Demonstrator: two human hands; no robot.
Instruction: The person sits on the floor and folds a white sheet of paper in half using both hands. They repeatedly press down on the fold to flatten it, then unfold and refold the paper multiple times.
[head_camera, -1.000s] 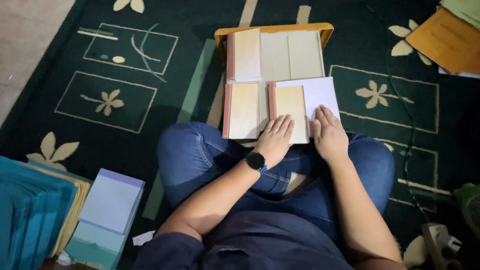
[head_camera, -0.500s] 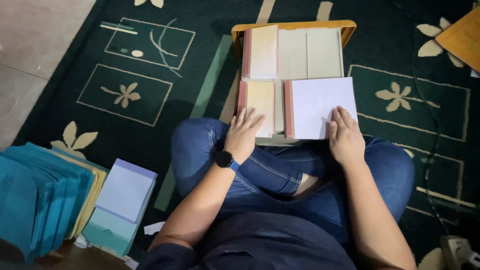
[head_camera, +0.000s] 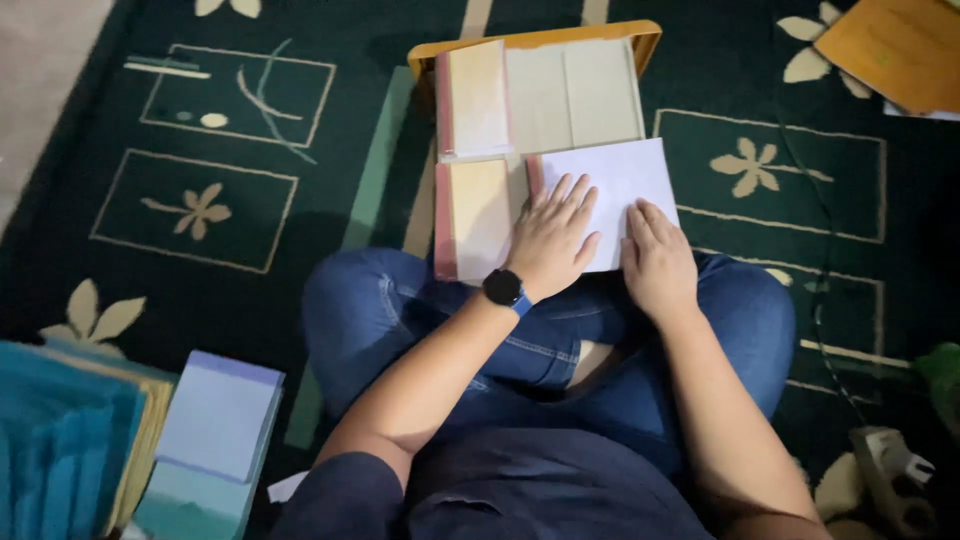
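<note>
Sitting cross-legged on the green rug, both my hands are flat on the white sheet in front of my knees. Left hand is spread wide, fingers splayed over its left half, watch on the wrist. Right hand lies open on the lower right edge. The sheet sits just beside a cream pad, below the yellow tray.

Open yellow-rimmed cardboard box on the green carpet, ahead of the knees, packed with cream paper stacks edged in red. Smartwatch on the left wrist, round screen dark. Flat orange-brown envelope at top right. Pale blue pad beside teal folders, bottom left.
</note>
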